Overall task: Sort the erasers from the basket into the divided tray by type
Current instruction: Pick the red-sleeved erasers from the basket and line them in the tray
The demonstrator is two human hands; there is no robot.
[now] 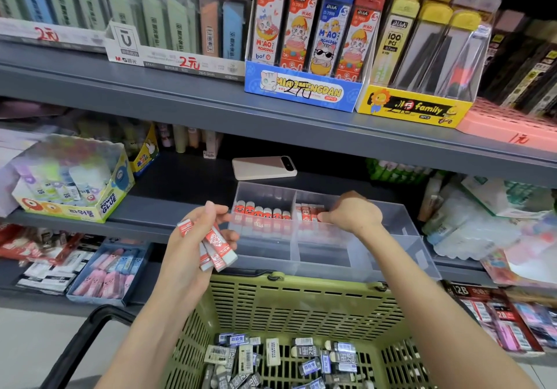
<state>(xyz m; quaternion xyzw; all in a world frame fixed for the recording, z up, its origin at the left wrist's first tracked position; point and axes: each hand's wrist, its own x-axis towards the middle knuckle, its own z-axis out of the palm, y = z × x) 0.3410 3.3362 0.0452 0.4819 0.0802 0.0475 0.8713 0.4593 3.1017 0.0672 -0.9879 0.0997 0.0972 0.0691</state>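
Note:
A clear divided tray [391, 223] sits on the middle shelf. Its left compartment holds a row of red cartoon-face erasers [261, 211]. The neighbouring compartment holds red-sleeved 2B erasers [309, 212]. My right hand [351, 211] reaches into that compartment, fingers curled down onto the red-sleeved erasers. My left hand [199, 232] grips a bunch of several red-sleeved erasers [217, 247] in front of the tray's left side. Below, a green basket [301, 304] holds many blue, black and white sleeved erasers [286, 358].
A phone [263, 167] lies on the shelf behind the tray. A glue-stick display box [75, 183] stands at the left. Boxes of pencil leads fill the upper shelf. More eraser packs [102, 271] lie on the lower shelf. A black handle [81, 340] is at the bottom left.

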